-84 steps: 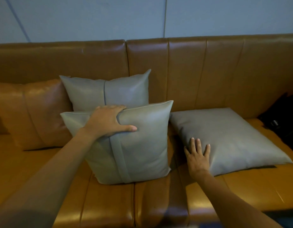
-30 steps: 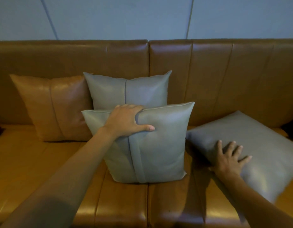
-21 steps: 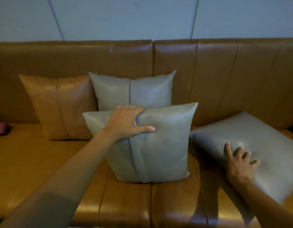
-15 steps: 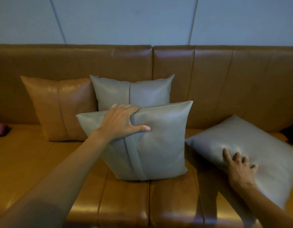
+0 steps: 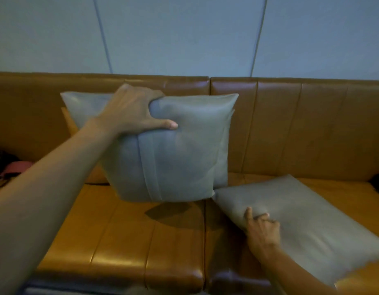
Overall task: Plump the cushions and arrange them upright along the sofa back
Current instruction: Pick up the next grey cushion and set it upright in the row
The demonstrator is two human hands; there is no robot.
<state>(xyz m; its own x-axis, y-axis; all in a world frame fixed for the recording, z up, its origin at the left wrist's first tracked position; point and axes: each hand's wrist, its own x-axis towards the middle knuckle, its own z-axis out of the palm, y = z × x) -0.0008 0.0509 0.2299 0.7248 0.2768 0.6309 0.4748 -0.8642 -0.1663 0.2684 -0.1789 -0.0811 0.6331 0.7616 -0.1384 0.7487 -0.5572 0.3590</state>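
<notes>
Fingers [image 5: 131,92] of the left hand [image 5: 129,111] curl over the top edge of a grey cushion [image 5: 173,150], thumb pressed on its front; the cushion is held upright, clear of the seat, its shadow beneath. Behind it, a second grey cushion [image 5: 221,145] shows at its right edge. Right hand [image 5: 261,228] pinches the near edge of a flat cushion [image 5: 308,218] lying on the sofa [image 5: 124,241] seat at right

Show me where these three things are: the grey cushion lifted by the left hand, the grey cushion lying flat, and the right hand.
lifted grey cushion [image 5: 180,150], head view, middle of its front face
flat grey cushion [image 5: 316,222], head view, bare top surface
right hand [image 5: 262,231], head view, back of the hand
</notes>
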